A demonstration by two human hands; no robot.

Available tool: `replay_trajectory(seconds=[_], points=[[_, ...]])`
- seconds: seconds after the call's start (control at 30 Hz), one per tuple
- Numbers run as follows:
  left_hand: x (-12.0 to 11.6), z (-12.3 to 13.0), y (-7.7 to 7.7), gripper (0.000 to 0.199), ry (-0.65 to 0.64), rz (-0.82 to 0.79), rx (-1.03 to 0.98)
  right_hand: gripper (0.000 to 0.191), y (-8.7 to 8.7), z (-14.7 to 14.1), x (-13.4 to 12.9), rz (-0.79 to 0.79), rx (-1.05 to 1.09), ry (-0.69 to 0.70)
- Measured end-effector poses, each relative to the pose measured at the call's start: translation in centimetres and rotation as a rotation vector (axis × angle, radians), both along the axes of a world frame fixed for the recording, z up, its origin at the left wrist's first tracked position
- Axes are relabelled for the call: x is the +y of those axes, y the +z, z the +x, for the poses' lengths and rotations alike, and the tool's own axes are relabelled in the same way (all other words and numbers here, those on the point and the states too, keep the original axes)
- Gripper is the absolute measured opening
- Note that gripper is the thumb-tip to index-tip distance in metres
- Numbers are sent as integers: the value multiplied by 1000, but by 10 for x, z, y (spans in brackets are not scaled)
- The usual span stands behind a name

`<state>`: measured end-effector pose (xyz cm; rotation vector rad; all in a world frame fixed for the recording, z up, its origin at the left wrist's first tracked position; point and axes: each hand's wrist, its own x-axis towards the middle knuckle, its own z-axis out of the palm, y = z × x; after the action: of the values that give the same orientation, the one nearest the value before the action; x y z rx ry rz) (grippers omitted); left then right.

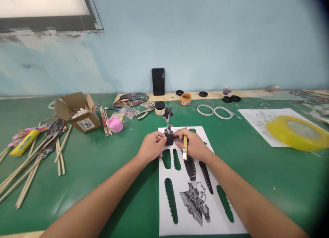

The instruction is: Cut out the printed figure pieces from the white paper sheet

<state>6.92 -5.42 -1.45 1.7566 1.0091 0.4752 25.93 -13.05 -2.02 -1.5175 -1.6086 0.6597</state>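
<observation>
A white sheet (180,203) with printed black figures and several cut-out holes lies on the green table. Near its top left corner is a small black cut-out piece (169,138). My left hand (152,146) pinches the left edge of that piece between thumb and fingers. On the other side, my right hand (193,143) holds a yellow craft knife (185,147), its silver end pointing down toward me, while the fingertips reach the piece's right side. Another dark cut-out (168,114) lies just beyond the sheet.
An open cardboard box (86,123), wooden sticks (33,167), a yellow tube (25,142) and a pink jar (114,125) are at left. A phone (158,81) leans on the wall. At right, a yellow tape roll (277,128) rests on another paper (253,123).
</observation>
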Motion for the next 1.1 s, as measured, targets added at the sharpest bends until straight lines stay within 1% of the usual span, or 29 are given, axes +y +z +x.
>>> replay_trajectory(seconds=[0.13, 0.2, 0.3, 0.57, 0.87, 1.1], points=[[-1, 3, 3, 21, -26, -52, 22, 23, -1, -2, -1, 24, -122, 36], [-1, 4, 4, 22, -38, -84, 39, 23, 0, -3, -1, 30, -155, 54], [-1, 6, 6, 17, -39, -138, 49, 22, 0, -2, -1, 36, -181, 62], [-2, 8, 11, 16, 28, -236, -8, 25, -2, -1, -1, 11, -151, 34], [-4, 10, 14, 17, 61, -242, -7, 22, -3, -1, 0, -33, -40, 12], [-2, 8, 9, 20, 43, -259, -40, 17, -3, -5, 0, -38, -126, -21]])
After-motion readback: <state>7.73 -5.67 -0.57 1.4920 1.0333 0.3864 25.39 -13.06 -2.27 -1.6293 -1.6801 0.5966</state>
